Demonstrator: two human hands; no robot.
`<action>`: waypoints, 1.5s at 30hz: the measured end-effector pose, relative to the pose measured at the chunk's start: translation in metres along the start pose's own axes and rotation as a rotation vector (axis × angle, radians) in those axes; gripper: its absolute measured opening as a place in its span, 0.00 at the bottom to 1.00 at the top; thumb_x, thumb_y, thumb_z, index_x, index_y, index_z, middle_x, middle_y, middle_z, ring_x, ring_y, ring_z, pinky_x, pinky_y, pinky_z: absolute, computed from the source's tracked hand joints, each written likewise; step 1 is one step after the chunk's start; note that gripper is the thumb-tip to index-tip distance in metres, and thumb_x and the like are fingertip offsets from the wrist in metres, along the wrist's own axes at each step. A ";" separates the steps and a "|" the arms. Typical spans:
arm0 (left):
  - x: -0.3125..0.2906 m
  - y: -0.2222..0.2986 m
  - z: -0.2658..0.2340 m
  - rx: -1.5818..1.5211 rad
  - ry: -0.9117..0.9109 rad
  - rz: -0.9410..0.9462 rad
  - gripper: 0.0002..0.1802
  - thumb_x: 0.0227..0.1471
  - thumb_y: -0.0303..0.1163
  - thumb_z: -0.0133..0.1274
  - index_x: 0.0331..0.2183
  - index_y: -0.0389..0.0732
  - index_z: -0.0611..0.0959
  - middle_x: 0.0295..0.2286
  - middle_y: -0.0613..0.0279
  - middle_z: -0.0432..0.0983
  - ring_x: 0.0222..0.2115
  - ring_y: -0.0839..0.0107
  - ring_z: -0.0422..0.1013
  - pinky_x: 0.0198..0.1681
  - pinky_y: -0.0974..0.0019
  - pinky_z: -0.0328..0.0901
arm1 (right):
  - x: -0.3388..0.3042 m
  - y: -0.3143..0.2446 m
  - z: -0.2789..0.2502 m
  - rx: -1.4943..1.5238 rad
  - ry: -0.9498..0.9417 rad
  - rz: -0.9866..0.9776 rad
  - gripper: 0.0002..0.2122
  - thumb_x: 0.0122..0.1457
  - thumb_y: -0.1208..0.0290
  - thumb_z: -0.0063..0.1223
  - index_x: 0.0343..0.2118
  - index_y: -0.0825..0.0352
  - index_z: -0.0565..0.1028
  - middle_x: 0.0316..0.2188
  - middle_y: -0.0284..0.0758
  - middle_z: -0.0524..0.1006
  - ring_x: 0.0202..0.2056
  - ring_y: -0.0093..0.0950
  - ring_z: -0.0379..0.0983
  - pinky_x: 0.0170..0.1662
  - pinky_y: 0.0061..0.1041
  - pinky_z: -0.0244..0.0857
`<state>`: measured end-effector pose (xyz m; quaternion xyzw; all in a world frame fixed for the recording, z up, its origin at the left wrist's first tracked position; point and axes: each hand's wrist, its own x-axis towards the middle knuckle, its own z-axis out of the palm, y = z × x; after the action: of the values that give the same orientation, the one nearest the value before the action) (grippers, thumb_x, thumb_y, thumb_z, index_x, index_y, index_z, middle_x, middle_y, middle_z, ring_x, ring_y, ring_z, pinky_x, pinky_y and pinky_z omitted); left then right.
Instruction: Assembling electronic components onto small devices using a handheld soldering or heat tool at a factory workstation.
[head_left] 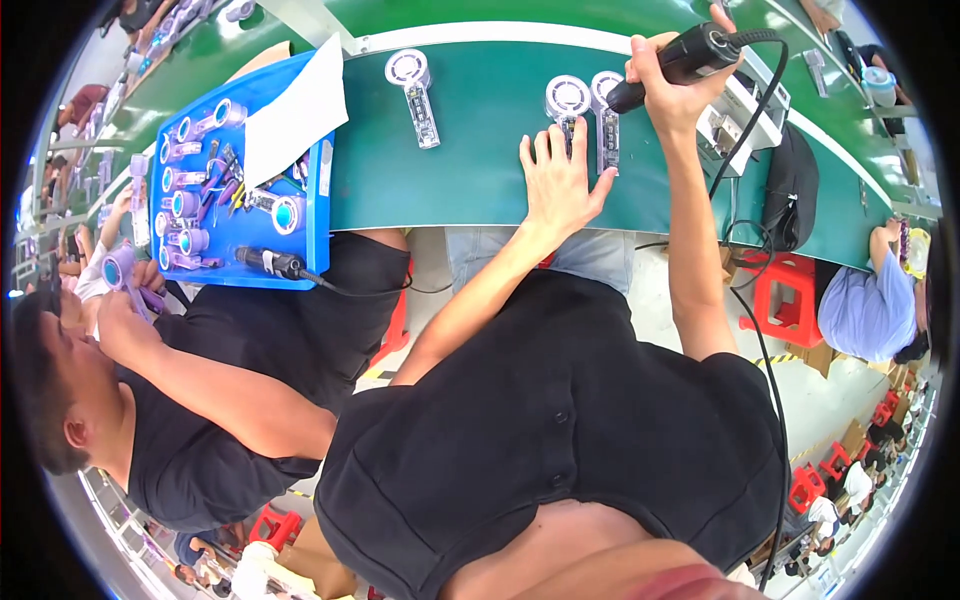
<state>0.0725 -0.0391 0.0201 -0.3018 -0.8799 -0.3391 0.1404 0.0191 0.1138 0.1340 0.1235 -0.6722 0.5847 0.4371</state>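
Observation:
My left hand (562,185) lies with fingers spread over the lower part of a handheld fan (568,95), whose round white grille faces up on the green table. The fingers partly hide its handle. Close beside it, to the right, lies a second handheld fan (608,130) with its handle's inner parts exposed. Raised above that one, my right hand (672,85) is closed around a black corded electric screwdriver (695,55). The tool's dark tip end points left and down, apart from the fans. Farther left, a third handheld fan (415,98) lies by itself with circuitry showing in its handle.
A blue bin (318,200) at left holds several fan parts, white paper (295,115) and another black electric screwdriver (270,262). A co-worker (200,380) sits close on my left. At right are a metal box (745,110), a black pouch (792,190) and the hanging cord (765,340).

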 end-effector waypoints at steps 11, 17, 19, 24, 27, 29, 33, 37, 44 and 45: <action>0.001 0.004 -0.004 0.037 -0.020 -0.003 0.46 0.47 0.51 0.61 0.59 0.33 0.66 0.47 0.39 0.64 0.48 0.44 0.62 0.56 0.37 0.52 | -0.006 0.010 0.003 0.005 0.016 0.001 0.38 0.48 0.85 0.66 0.61 0.68 0.55 0.30 0.31 0.72 0.24 0.20 0.75 0.28 0.19 0.70; 0.002 0.003 -0.003 0.035 -0.007 0.001 0.46 0.47 0.52 0.61 0.59 0.33 0.67 0.45 0.42 0.65 0.46 0.46 0.63 0.55 0.36 0.53 | -0.002 0.006 0.001 -0.009 0.029 0.005 0.37 0.48 0.85 0.65 0.60 0.67 0.55 0.24 0.31 0.73 0.22 0.19 0.73 0.27 0.18 0.69; 0.004 0.001 -0.003 0.014 0.000 0.008 0.46 0.47 0.52 0.60 0.59 0.34 0.66 0.45 0.44 0.66 0.46 0.46 0.63 0.55 0.34 0.52 | 0.005 -0.003 -0.002 0.040 0.049 0.035 0.37 0.49 0.87 0.63 0.59 0.65 0.53 0.20 0.33 0.75 0.20 0.21 0.73 0.25 0.20 0.69; 0.006 0.004 -0.005 -0.036 0.013 -0.012 0.44 0.45 0.49 0.62 0.58 0.35 0.68 0.45 0.45 0.66 0.47 0.46 0.62 0.55 0.33 0.52 | 0.017 -0.020 -0.018 0.118 0.009 0.047 0.39 0.55 0.88 0.55 0.63 0.57 0.45 0.22 0.39 0.75 0.18 0.28 0.71 0.25 0.33 0.70; 0.007 0.004 -0.006 -0.054 -0.008 -0.034 0.44 0.44 0.49 0.64 0.58 0.38 0.68 0.47 0.44 0.66 0.49 0.45 0.62 0.56 0.31 0.50 | 0.019 -0.021 -0.023 0.057 -0.020 0.014 0.40 0.55 0.88 0.55 0.64 0.56 0.44 0.22 0.39 0.75 0.17 0.28 0.70 0.25 0.34 0.71; 0.008 0.002 -0.006 -0.064 -0.019 -0.046 0.44 0.43 0.49 0.64 0.58 0.39 0.68 0.47 0.44 0.66 0.51 0.45 0.62 0.57 0.31 0.50 | 0.020 -0.027 -0.025 0.073 0.052 -0.028 0.39 0.52 0.89 0.59 0.61 0.62 0.46 0.20 0.39 0.76 0.17 0.26 0.73 0.26 0.28 0.73; 0.011 -0.004 -0.006 -0.085 -0.028 -0.057 0.44 0.42 0.48 0.64 0.58 0.41 0.68 0.49 0.43 0.65 0.54 0.46 0.60 0.58 0.29 0.47 | 0.046 -0.044 -0.072 0.150 0.094 -0.139 0.39 0.55 0.87 0.54 0.61 0.51 0.44 0.20 0.43 0.76 0.16 0.30 0.70 0.22 0.35 0.72; 0.011 -0.007 -0.007 -0.088 -0.062 -0.037 0.44 0.42 0.47 0.64 0.58 0.42 0.68 0.50 0.43 0.64 0.55 0.46 0.60 0.59 0.28 0.46 | 0.064 -0.058 -0.130 0.263 0.293 -0.203 0.35 0.51 0.87 0.52 0.56 0.65 0.44 0.18 0.43 0.72 0.14 0.31 0.68 0.20 0.37 0.72; 0.004 0.001 -0.005 -0.036 -0.058 -0.041 0.43 0.47 0.47 0.61 0.61 0.43 0.66 0.56 0.35 0.59 0.59 0.42 0.56 0.60 0.28 0.45 | 0.059 -0.047 -0.186 -0.679 0.500 -0.448 0.36 0.48 0.89 0.59 0.53 0.61 0.48 0.20 0.42 0.72 0.13 0.30 0.69 0.19 0.30 0.73; 0.000 0.002 -0.006 -0.038 -0.047 -0.008 0.43 0.49 0.46 0.60 0.61 0.39 0.65 0.58 0.35 0.58 0.60 0.41 0.54 0.61 0.29 0.45 | 0.050 -0.051 -0.182 -0.657 0.461 -0.383 0.35 0.49 0.89 0.59 0.54 0.61 0.48 0.19 0.41 0.72 0.13 0.30 0.70 0.20 0.30 0.73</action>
<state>0.0740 -0.0419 0.0256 -0.3087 -0.8775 -0.3492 0.1127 0.1044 0.2793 0.1933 -0.0329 -0.6722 0.2609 0.6921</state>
